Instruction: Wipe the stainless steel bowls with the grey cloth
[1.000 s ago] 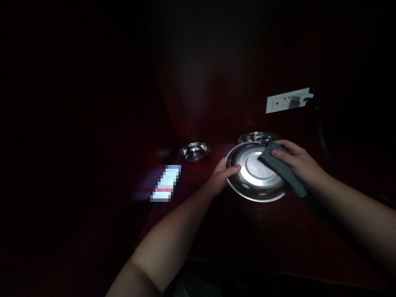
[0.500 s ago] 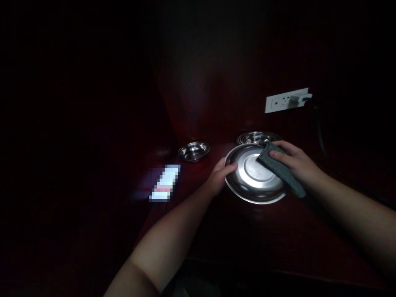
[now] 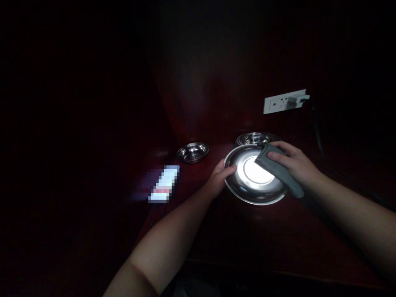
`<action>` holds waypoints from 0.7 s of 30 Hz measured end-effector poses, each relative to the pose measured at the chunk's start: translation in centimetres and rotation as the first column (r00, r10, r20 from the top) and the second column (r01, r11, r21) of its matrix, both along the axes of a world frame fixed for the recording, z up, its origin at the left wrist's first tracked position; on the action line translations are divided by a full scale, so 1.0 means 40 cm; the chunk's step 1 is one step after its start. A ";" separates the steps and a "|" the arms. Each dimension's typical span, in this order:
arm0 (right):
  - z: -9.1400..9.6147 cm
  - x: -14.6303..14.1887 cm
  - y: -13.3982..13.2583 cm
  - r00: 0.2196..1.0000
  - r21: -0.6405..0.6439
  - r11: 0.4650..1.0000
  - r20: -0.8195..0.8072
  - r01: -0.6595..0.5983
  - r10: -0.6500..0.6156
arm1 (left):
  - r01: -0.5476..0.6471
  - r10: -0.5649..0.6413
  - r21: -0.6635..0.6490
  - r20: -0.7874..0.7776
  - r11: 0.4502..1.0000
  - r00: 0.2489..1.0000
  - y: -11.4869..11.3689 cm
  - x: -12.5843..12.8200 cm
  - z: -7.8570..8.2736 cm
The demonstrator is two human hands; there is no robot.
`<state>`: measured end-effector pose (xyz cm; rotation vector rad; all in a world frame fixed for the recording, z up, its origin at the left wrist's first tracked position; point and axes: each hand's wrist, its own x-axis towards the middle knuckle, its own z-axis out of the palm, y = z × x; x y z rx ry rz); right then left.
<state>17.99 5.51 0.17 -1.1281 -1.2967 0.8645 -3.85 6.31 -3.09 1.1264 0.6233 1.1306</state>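
A shiny steel bowl (image 3: 247, 187) is held tilted above the dark red table, its round base facing me. My left hand (image 3: 220, 177) grips its left rim, thumb on the near surface and fingers behind. On the upper right rim, my right hand (image 3: 289, 159) pinches a folded grey-green cloth (image 3: 280, 171) around the edge. One end of the cloth hangs down past the bowl's right side. The fingers behind the bowl are partly hidden.
Behind the held bowl sit stacked steel bowls (image 3: 255, 137). Another steel bowl (image 3: 193, 152) stands to the left, with a lit phone (image 3: 165, 184) and its cable nearer me. A white wall socket (image 3: 283, 102) with a plugged-in charger is at the back right.
The bowl's base now shows a bright glare where it was duller before. The hands, cloth and bowl have hardly moved; the whole view has shifted slightly.
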 end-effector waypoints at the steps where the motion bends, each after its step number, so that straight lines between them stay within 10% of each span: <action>1: 0.000 0.000 -0.002 1.000 0.024 1.000 0.008 0.008 -0.008 | -0.002 0.002 0.010 -0.011 1.000 1.000 0.000 0.000 0.000; 8: 0.004 -0.007 -0.019 0.995 0.187 0.978 -0.055 0.090 -0.082 | -0.069 0.063 0.048 0.123 0.996 0.990 -0.023 0.003 0.021; 21: -0.012 -0.006 -0.002 0.986 0.079 0.989 -0.124 0.122 -0.112 | 0.000 0.004 0.092 -0.047 0.996 0.999 -0.025 0.000 0.010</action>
